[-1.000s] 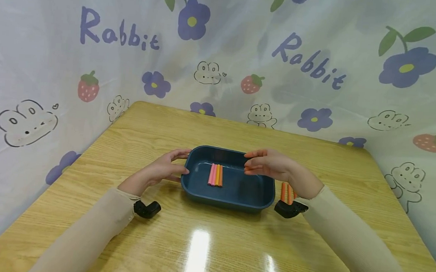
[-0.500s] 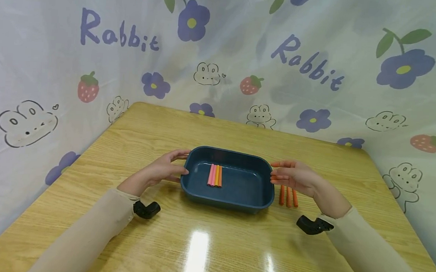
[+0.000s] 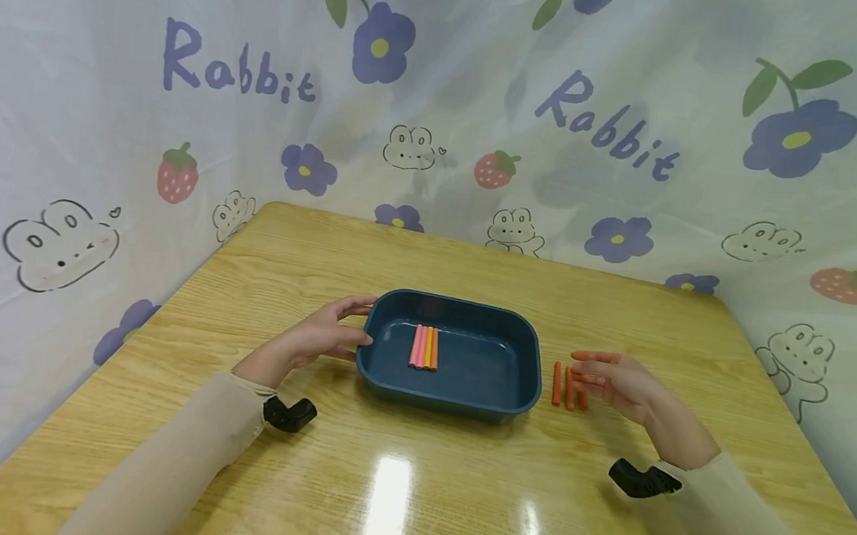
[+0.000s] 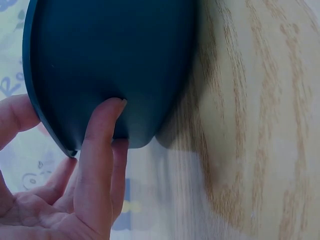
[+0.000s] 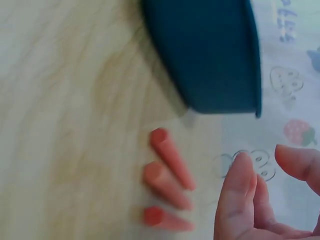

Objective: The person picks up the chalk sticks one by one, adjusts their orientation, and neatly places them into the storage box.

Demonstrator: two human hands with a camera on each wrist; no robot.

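A dark blue rectangular tray (image 3: 473, 377) stands on the table. My left hand (image 3: 321, 330) rests against its left end, fingers spread; in the left wrist view those fingers (image 4: 97, 150) touch the outer wall and the rim. Inside the tray, left of its middle, several crayon-like sticks (image 3: 424, 347) in pink and orange lie side by side. To the right of the tray lie three orange-red sticks (image 3: 557, 383). My right hand (image 3: 630, 394) hovers by the rightmost one and partly covers it. In the right wrist view its thumb and fingers (image 5: 235, 195) are apart, holding nothing.
The pale wooden table (image 3: 275, 487) carries everything. A white curtain (image 3: 456, 56) with rabbits, flowers and strawberries hangs along its back and sides. Each wrist has a black mount (image 3: 288, 414) below its cuff.
My right hand has moved right, from over the tray, past its right rim, to the orange-red sticks. My left hand and the tray stay in place.
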